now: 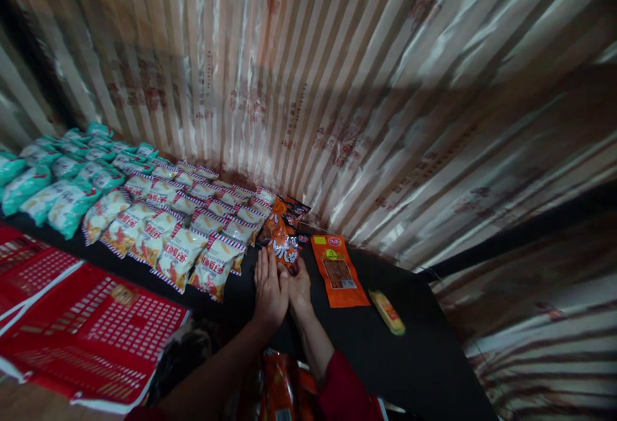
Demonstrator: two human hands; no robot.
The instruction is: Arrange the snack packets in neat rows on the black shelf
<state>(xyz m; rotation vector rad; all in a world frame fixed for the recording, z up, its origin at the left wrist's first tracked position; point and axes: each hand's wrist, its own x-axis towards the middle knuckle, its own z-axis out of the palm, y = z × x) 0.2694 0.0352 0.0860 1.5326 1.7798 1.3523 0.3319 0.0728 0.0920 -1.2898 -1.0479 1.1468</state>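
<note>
At the near end of a small row of orange-and-black snack bags, both my hands meet at one orange snack bag (285,249). My left hand (270,289) lies along the bag's near left edge, fingers stretched out and flat. On the other side, my right hand (299,286) has its fingers curled at the bag's lower right corner, partly hidden behind the left thumb. To the right of them lies a flat orange packet (340,271) with a clear window. Just left are rows of white snack bags (174,255) with striped edges.
Teal snack bags (72,206) stand in rows at the far left of the black table (414,350). A small yellow packet (388,312) lies at right. Red baskets (120,337) sit below the near edge; orange packets (279,389) are beneath my arms. A pleated curtain (308,87) hangs behind.
</note>
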